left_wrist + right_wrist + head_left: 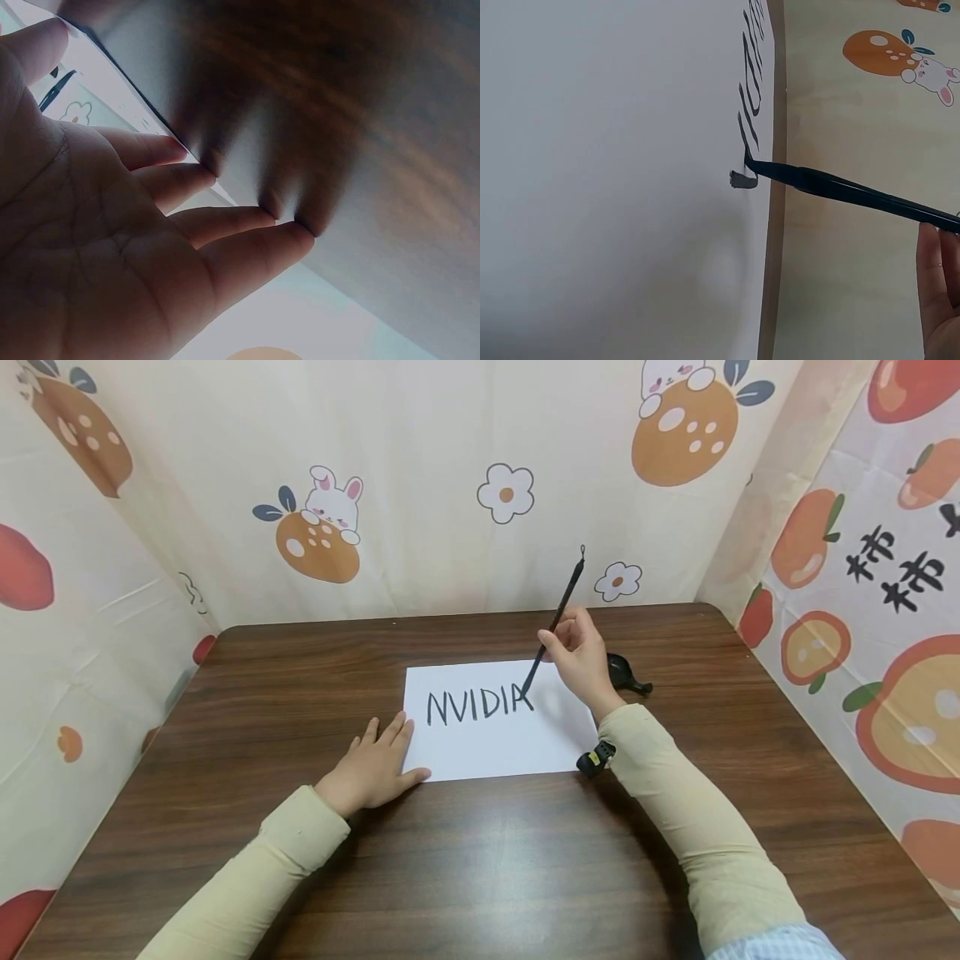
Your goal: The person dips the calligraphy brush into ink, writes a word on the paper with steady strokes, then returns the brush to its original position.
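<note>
A white sheet of paper [487, 747] lies on the table and bears the dark brushed letters NVIDIA [472, 705]. My right hand [581, 656] pinches a slim black writing brush [566, 593] with a hanging loop at its top. The brush leans to the right, and its tip meets the last letter; in the right wrist view the bristles [751, 163] touch the paper beside a thick dark stroke [743, 180]. Fingers spread, my left hand [375, 768] rests at the sheet's left edge. Its palm and fingertips [304, 234] show in the left wrist view.
Just behind my right wrist, a black object with a narrow handle or spout [624, 674] sits on the brown wooden table [480, 860], partly hidden. A small black device [596, 760] is on the right wrist. Printed curtains [435, 543] stand around the table's back and sides.
</note>
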Tool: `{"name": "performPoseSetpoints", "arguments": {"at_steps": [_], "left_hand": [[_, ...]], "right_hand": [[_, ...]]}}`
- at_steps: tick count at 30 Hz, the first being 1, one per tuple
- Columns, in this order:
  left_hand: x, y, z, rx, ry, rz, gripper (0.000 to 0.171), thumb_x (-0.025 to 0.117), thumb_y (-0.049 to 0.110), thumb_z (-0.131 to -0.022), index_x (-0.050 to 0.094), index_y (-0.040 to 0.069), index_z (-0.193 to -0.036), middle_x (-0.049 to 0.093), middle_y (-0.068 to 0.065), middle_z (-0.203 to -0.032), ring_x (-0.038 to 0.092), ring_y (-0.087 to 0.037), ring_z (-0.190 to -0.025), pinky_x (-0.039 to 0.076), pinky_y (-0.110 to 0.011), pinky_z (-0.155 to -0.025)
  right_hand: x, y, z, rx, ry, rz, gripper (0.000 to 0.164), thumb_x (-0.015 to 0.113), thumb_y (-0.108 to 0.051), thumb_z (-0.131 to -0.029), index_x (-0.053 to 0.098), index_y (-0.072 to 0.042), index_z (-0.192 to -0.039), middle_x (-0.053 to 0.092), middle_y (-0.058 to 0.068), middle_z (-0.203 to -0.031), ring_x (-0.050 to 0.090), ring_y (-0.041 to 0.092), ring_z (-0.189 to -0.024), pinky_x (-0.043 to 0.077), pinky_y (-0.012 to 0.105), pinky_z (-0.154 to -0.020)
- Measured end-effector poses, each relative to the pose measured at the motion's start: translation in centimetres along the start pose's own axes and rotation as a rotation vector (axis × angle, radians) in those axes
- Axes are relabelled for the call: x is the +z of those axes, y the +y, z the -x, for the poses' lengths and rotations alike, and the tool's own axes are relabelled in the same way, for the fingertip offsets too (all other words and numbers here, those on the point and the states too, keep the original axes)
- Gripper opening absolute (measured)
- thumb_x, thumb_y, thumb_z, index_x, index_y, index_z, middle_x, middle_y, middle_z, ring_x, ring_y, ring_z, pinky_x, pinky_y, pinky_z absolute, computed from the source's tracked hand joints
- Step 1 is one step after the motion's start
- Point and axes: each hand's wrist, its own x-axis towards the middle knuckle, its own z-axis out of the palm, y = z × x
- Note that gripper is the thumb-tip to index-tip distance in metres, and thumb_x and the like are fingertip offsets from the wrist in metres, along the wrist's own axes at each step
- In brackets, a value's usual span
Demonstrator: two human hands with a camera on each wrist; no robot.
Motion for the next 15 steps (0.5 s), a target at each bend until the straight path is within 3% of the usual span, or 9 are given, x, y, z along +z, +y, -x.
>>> {"name": "performPoseSetpoints", "arguments": {"at_steps": [2,4,9,11,15], "left_hand": [[-0.01,0.02,0.03,0.001,0.002,0.0,0.086,0.05,0.056,-0.097,0.018,0.002,-0.156,0.012,-0.017,-0.164,0.013,-0.057,-0.144,0.025,-0.071,-0.109],[-0.03,0.04,0.06,0.002,0.005,-0.001,0.086,0.05,0.056,-0.097,0.018,0.002,-0.156,0.013,-0.018,-0.164,0.014,-0.057,-0.144,0.025,-0.071,-0.109],[-0.15,0.12,0.1,0.007,0.006,0.0,0.086,0.05,0.055,-0.097,0.019,0.002,-0.156,0.014,-0.018,-0.164,0.014,-0.058,-0.143,0.026,-0.072,-0.108],[-0.19,0.13,0.09,0.007,0.005,0.0,0.085,0.05,0.055,-0.097,0.019,0.001,-0.156,0.014,-0.018,-0.164,0.014,-0.058,-0.143,0.026,-0.071,-0.108],[-0.25,0.12,0.08,0.009,0.008,-0.002,0.084,0.05,0.054,-0.097,0.02,0.001,-0.155,0.015,-0.019,-0.163,0.015,-0.058,-0.143,0.026,-0.072,-0.108]], "right_hand": [[-0.05,0.04,0.01,0.0,0.0,0.006,0.023,0.062,-0.008,-0.096,0.047,0.002,-0.111,0.06,0.021,-0.087,0.062,0.008,-0.066,0.057,0.024,-0.069],[-0.09,0.13,0.0,-0.002,-0.001,0.009,0.024,0.062,-0.008,-0.096,0.047,0.002,-0.112,0.06,0.02,-0.088,0.061,0.007,-0.067,0.059,0.033,-0.072],[-0.19,0.31,-0.03,-0.003,-0.004,-0.01,0.025,0.061,-0.007,-0.096,0.046,0.004,-0.113,0.059,0.016,-0.089,0.064,0.039,-0.077,0.056,0.055,-0.079],[-0.27,0.3,-0.03,0.0,-0.006,-0.012,0.026,0.061,-0.007,-0.096,0.046,0.005,-0.114,0.058,0.017,-0.089,0.06,0.052,-0.083,0.055,0.056,-0.079],[-0.42,0.24,-0.04,0.002,-0.003,0.022,0.026,0.061,-0.008,-0.096,0.046,0.004,-0.114,0.059,0.017,-0.09,0.064,0.044,-0.079,0.057,0.054,-0.078]]}}
